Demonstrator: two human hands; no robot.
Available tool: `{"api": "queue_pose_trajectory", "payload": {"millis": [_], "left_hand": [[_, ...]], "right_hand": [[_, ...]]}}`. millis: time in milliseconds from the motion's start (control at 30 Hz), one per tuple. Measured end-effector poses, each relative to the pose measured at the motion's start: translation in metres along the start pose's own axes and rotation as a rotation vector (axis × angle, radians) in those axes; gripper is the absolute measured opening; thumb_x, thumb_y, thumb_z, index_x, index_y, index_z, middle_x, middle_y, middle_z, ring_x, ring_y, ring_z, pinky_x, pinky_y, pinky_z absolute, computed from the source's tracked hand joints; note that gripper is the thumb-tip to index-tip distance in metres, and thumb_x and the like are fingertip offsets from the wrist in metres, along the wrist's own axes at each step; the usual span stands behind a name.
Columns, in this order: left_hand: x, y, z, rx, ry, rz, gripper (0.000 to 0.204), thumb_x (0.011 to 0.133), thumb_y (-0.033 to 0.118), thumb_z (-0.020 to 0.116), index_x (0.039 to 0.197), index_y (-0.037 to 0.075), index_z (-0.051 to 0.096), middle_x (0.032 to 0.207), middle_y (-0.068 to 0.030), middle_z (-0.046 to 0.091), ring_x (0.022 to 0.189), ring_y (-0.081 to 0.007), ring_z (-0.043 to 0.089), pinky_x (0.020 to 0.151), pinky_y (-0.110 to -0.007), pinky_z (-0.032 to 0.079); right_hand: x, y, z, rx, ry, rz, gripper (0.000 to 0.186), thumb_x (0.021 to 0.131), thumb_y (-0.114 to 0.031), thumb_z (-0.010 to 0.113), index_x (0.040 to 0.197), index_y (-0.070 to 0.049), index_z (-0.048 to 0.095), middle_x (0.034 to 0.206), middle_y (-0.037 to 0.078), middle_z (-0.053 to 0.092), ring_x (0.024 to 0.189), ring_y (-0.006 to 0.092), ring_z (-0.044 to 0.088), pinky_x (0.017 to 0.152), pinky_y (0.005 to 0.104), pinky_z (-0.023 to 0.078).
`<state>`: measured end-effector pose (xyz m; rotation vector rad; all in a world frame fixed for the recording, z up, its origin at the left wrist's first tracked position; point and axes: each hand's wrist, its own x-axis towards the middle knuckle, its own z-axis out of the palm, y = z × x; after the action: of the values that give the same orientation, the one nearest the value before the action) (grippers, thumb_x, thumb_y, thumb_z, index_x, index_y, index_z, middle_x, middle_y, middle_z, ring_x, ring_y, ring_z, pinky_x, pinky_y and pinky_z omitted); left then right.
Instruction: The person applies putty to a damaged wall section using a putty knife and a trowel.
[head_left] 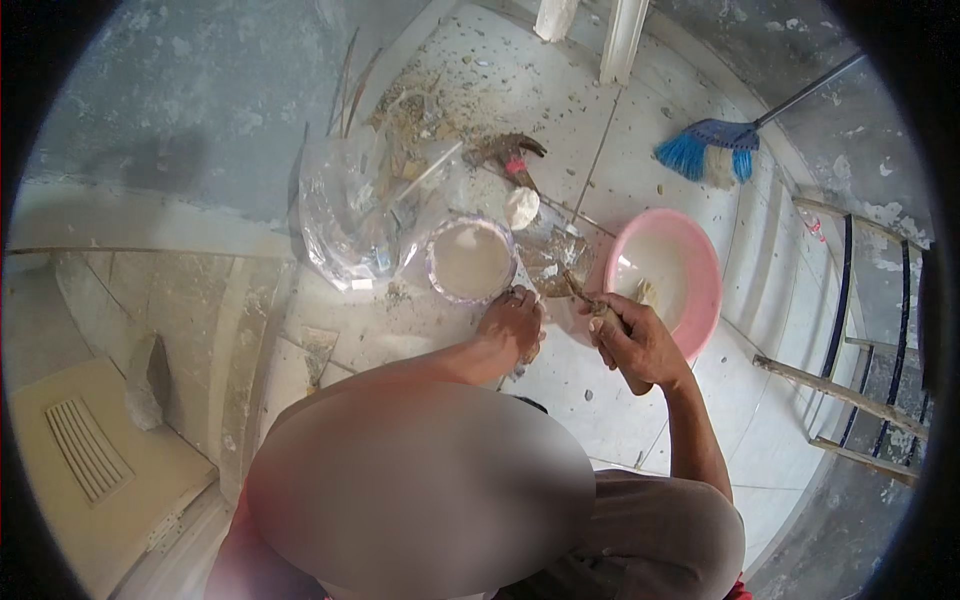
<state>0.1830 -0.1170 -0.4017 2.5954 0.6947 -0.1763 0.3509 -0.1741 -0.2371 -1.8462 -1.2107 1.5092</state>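
My right hand (635,342) is closed round the wooden handle of a trowel (635,381), whose thin neck points away toward a flat, smeared, shiny blade. Just right of this hand stands a pink basin (713,275) holding cloudy whitish liquid and a pale lump (647,292). My left hand (514,326) is low beside a round tub (432,268) of pale, smooth mix. Its fingers are curled at the tub's near right side; what they hold, if anything, is hidden. A white lump (522,208) and a claw hammer (515,158) with a pink band lie beyond the tub.
Left of the tub lies a clear plastic bag (345,235), with rubble (430,110) scattered behind it. A blue broom (715,140) rests at the far right. A ladder-like frame (835,385) stands right. On the left are a stone (149,385) and a beige grilled panel (150,480).
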Motion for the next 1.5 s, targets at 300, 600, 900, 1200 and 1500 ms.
{"api": "queue_pose_trajectory", "payload": {"millis": [300,600,900,1200,1500], "left_hand": [[-0.017,0.002,-0.018,-0.034,-0.112,-0.005,0.041,0.090,0.036,0.060,0.110,0.001,0.059,0.106,-0.0171,0.061,0.105,-0.0283,0.059,0.093,-0.042,0.045],[-0.079,-0.072,-0.115,-1.081,0.094,-0.248,0.017,0.086,0.014,0.065,0.095,0.000,0.065,0.088,-0.0102,0.069,0.077,-0.0176,0.064,0.071,-0.033,0.050],[-0.109,-0.019,-0.393,-1.684,0.450,-0.497,0.021,0.094,0.015,0.057,0.107,-0.001,0.063,0.087,-0.0028,0.064,0.071,-0.0100,0.059,0.062,-0.027,0.049],[-0.162,0.175,-0.688,-2.068,0.645,-0.517,0.025,0.094,0.010,0.055,0.115,-0.002,0.059,0.108,-0.0111,0.067,0.091,-0.0201,0.069,0.080,-0.038,0.058],[-0.198,0.293,-0.812,-2.082,0.876,-0.410,0.011,0.091,0.007,0.060,0.099,-0.001,0.062,0.080,-0.0050,0.064,0.059,-0.0110,0.056,0.055,-0.031,0.045]], "right_hand": [[0.005,-0.008,-0.007,0.007,-0.001,0.030,0.028,0.097,-0.019,0.050,0.112,0.002,0.059,0.066,0.001,0.052,0.055,0.0087,0.050,0.052,0.0268,0.043],[0.002,-0.056,-0.035,0.066,-0.001,0.019,0.027,0.095,-0.017,0.052,0.113,0.002,0.059,0.067,0.002,0.053,0.056,0.0093,0.051,0.054,0.0272,0.045],[-0.088,-0.249,-0.104,0.048,0.045,-0.229,0.030,0.091,-0.008,0.051,0.119,0.002,0.057,0.079,0.004,0.057,0.064,0.0102,0.053,0.060,0.0258,0.045],[-0.234,-0.423,-0.167,-0.325,0.474,-0.666,0.044,0.078,-0.009,0.069,0.120,-0.002,0.056,0.094,0.018,0.062,0.080,0.0358,0.062,0.072,0.0399,0.051],[-0.272,-0.491,-0.233,-0.438,0.735,-1.161,0.052,0.067,0.005,0.070,0.117,-0.005,0.062,0.096,0.015,0.063,0.082,0.0312,0.060,0.068,0.0385,0.049]]}}
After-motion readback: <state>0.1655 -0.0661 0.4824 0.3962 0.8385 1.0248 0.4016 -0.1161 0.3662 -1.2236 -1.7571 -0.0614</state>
